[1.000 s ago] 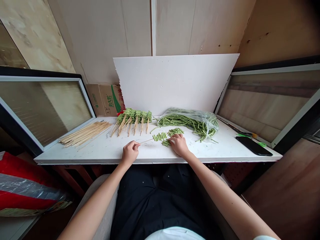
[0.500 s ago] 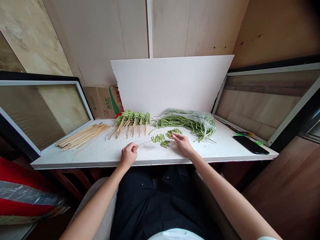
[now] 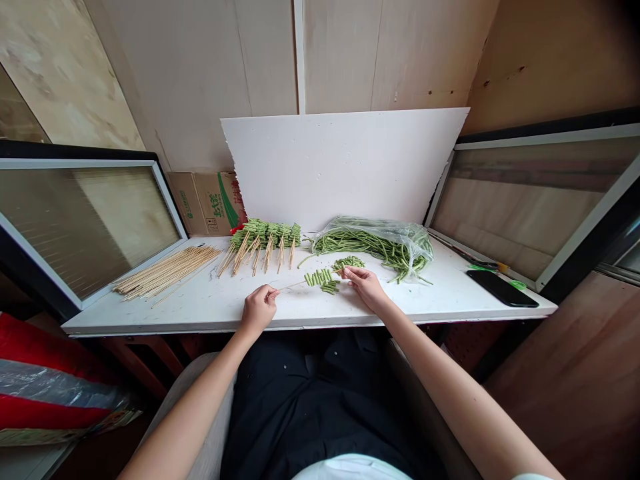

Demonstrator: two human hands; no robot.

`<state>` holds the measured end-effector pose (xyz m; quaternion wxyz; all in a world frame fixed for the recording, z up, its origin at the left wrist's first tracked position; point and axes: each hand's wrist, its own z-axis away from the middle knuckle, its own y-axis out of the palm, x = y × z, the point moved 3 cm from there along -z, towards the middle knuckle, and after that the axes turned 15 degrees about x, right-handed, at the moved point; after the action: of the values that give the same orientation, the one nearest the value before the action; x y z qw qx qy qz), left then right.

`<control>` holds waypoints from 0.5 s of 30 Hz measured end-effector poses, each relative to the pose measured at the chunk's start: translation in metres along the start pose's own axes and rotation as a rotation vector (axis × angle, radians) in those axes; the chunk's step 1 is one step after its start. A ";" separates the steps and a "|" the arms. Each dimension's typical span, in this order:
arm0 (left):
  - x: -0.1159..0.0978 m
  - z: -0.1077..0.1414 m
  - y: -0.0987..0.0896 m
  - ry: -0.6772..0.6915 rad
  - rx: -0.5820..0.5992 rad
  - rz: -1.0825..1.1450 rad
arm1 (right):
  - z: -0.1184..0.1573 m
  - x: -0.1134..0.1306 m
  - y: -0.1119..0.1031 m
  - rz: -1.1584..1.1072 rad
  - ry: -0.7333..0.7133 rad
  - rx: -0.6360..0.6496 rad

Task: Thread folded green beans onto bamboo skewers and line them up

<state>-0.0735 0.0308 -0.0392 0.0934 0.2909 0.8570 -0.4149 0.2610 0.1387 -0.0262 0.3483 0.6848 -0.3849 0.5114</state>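
My left hand (image 3: 259, 309) pinches the bare end of a thin bamboo skewer (image 3: 293, 286) just above the table. A row of cut green bean pieces (image 3: 319, 277) is threaded crosswise on its far part. My right hand (image 3: 367, 288) is closed in a pinch close to the skewer's tip; whatever its fingertips hold is too small to make out. Below the skewer lie a few loose bean pieces (image 3: 331, 288). A small heap of cut beans (image 3: 349, 263) sits just behind my right fingertips.
Finished bean skewers (image 3: 265, 235) are stacked at the back, sticks facing me. Bare bamboo skewers (image 3: 167, 272) lie at left. Long beans in a clear plastic bag (image 3: 375, 241) rest at back right, a black phone (image 3: 501, 288) at far right. A white board (image 3: 345, 167) stands behind.
The threaded skewer has shifted slightly right, and its tip is now nearer my right fingertips. My right hand has moved slightly left and down.
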 end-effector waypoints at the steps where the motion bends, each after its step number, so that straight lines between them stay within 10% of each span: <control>1: 0.000 0.000 0.000 0.001 0.002 -0.001 | 0.000 0.000 0.000 0.002 -0.001 -0.001; 15: 0.003 0.000 0.002 -0.022 0.016 -0.015 | 0.002 0.003 0.002 0.020 0.003 0.030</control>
<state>-0.0746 0.0327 -0.0419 0.0975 0.2804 0.8548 -0.4258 0.2605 0.1350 -0.0233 0.3333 0.6854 -0.3836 0.5216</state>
